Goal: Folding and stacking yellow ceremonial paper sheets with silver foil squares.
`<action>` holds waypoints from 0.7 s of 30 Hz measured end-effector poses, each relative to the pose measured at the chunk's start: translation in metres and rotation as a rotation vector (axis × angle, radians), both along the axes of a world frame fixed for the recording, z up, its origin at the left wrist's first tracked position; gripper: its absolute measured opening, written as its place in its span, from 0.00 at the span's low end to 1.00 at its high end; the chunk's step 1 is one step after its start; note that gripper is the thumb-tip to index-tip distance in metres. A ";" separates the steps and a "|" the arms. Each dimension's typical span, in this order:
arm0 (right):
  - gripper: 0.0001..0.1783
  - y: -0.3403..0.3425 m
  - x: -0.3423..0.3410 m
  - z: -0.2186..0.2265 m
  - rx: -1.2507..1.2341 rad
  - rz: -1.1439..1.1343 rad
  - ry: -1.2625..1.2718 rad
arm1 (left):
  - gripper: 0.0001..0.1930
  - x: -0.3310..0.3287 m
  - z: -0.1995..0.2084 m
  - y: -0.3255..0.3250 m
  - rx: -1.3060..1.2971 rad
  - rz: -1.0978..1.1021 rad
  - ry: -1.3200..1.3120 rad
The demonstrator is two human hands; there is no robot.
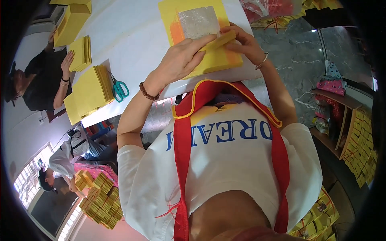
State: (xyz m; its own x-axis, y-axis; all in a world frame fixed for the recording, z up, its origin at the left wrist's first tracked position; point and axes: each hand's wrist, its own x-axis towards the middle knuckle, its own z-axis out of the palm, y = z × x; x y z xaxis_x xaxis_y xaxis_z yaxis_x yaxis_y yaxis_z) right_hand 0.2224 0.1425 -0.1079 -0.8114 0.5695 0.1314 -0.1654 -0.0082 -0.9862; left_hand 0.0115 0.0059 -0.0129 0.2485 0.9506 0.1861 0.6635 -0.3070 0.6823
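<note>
In front of me lies a stack of yellow paper, its top sheet bearing a silver foil patch with orange bands at its sides. The near part of that sheet is raised into a narrow rolled fold. My left hand is closed at the fold's left end, its fingers bent over the paper. At the fold's right end my right hand grips the paper between thumb and fingers. Parts of the fold are hidden behind my fingers.
Teal-handled scissors lie on the white table beside yellow paper stacks. A person in black works across at the left; another in white is beside bundled yellow paper. A wooden shelf stands at the right.
</note>
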 end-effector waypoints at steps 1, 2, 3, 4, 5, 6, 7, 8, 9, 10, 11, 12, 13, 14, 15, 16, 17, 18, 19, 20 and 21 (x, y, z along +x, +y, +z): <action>0.18 -0.004 -0.002 0.007 0.070 -0.037 -0.060 | 0.24 -0.002 0.002 -0.001 0.001 0.004 0.000; 0.18 -0.004 -0.002 0.008 0.075 -0.036 -0.059 | 0.26 -0.006 0.006 0.000 0.012 -0.056 -0.012; 0.18 -0.004 -0.001 0.008 0.001 -0.023 -0.033 | 0.29 -0.010 0.009 -0.001 0.024 -0.115 -0.022; 0.18 -0.004 -0.001 0.008 -0.073 -0.008 -0.008 | 0.29 -0.014 0.010 -0.003 0.029 -0.112 -0.021; 0.18 -0.005 -0.002 0.009 -0.069 -0.001 -0.007 | 0.28 -0.018 0.012 -0.005 0.100 -0.064 0.002; 0.16 -0.007 -0.002 0.011 -0.101 -0.032 -0.005 | 0.28 -0.023 0.012 -0.008 0.170 -0.015 0.024; 0.14 -0.008 -0.002 0.012 -0.133 -0.062 -0.004 | 0.28 -0.030 0.009 -0.009 0.174 -0.006 0.025; 0.14 -0.009 -0.002 0.013 -0.129 -0.049 -0.003 | 0.25 -0.036 0.004 -0.012 0.154 0.008 0.118; 0.14 -0.009 -0.002 0.013 -0.108 -0.058 0.000 | 0.22 -0.040 -0.002 -0.014 0.133 0.023 0.211; 0.14 -0.008 -0.002 0.012 -0.087 -0.067 0.004 | 0.22 -0.042 -0.009 -0.017 0.136 0.037 0.211; 0.14 -0.004 0.000 0.011 -0.083 -0.057 0.003 | 0.21 -0.042 -0.011 -0.018 0.202 0.056 0.319; 0.14 0.001 0.002 0.010 0.262 -0.111 0.004 | 0.21 -0.042 -0.013 -0.018 0.268 0.074 0.428; 0.15 0.005 0.002 0.009 0.607 -0.164 0.007 | 0.21 -0.042 -0.014 -0.021 0.270 0.083 0.427; 0.15 0.004 0.001 0.015 0.608 -0.151 0.009 | 0.21 -0.040 -0.011 -0.026 0.314 0.094 0.430; 0.15 -0.002 0.001 0.029 0.772 -0.171 -0.064 | 0.22 -0.037 -0.008 -0.032 0.357 0.106 0.435; 0.15 -0.007 0.002 0.041 0.937 -0.191 -0.136 | 0.22 -0.035 -0.005 -0.038 0.354 0.119 0.436; 0.15 -0.009 0.007 0.053 0.943 -0.187 -0.139 | 0.22 -0.030 -0.001 -0.042 0.344 0.074 0.445; 0.14 -0.010 0.010 0.060 1.071 -0.073 -0.210 | 0.22 -0.028 0.001 -0.046 0.329 0.033 0.458; 0.12 -0.012 0.012 0.066 1.197 0.044 -0.281 | 0.22 -0.027 0.001 -0.050 0.327 0.042 0.459; 0.12 -0.016 0.013 0.073 1.200 0.052 -0.276 | 0.22 -0.026 0.000 -0.053 0.318 0.065 0.381; 0.12 -0.019 0.014 0.078 1.063 0.118 -0.290 | 0.21 -0.026 -0.003 -0.054 0.310 0.089 0.304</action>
